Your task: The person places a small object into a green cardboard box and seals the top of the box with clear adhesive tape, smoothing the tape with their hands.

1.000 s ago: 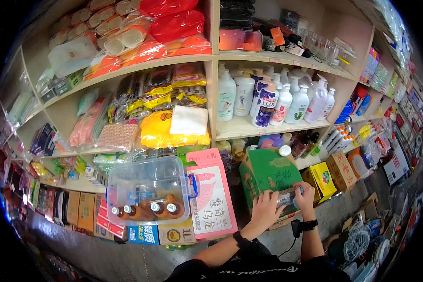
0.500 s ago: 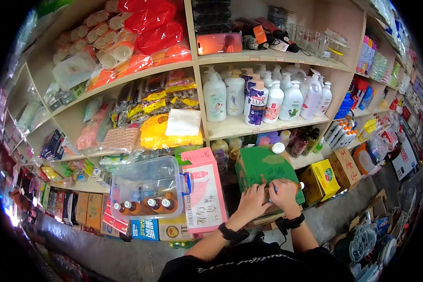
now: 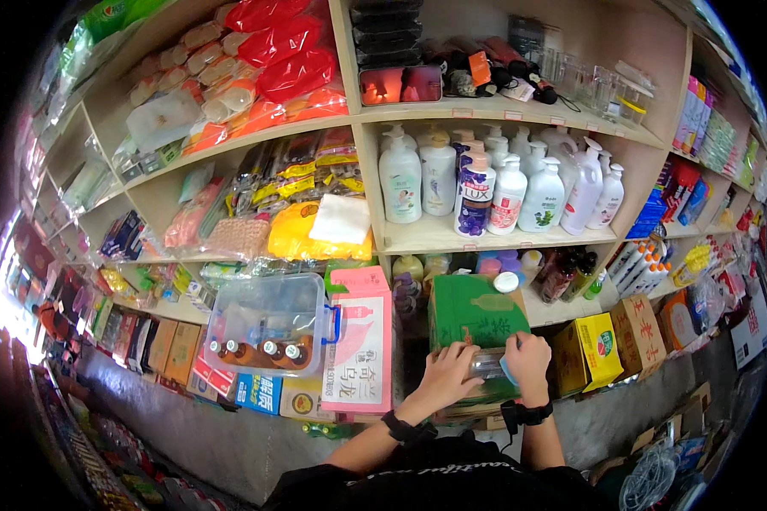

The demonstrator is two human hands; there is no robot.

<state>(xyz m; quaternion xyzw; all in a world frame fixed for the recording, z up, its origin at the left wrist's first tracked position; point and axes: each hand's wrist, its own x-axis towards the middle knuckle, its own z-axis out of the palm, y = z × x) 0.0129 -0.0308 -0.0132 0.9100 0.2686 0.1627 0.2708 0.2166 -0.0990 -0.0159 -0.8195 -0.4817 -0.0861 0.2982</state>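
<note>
Above a green carton [image 3: 479,317], my left hand [image 3: 446,376] grips one end of a clear bottle [image 3: 488,364] lying sideways. My right hand [image 3: 530,364] is closed at its other end, with a small light blue piece [image 3: 509,370] pinched under the fingers; whether that is cloth or a label I cannot tell. My fingers hide both ends of the bottle. A round white cap [image 3: 506,282] shows on the carton's far part. To the left, a clear plastic box [image 3: 268,298] with a blue latch holds several brown bottles [image 3: 273,351] with white caps, lying down.
A pink and white carton [image 3: 362,345] stands between the plastic box and my left arm. Pump bottles [image 3: 473,194] line the shelf ahead. Yellow [image 3: 590,353] and brown [image 3: 637,339] cartons are on the right. A phone [image 3: 400,85] leans on the upper shelf.
My hands have moved apart, and the clear bottle now shows between them. The white-capped bottle end beside my right hand is out of sight. The view has shifted slightly.
</note>
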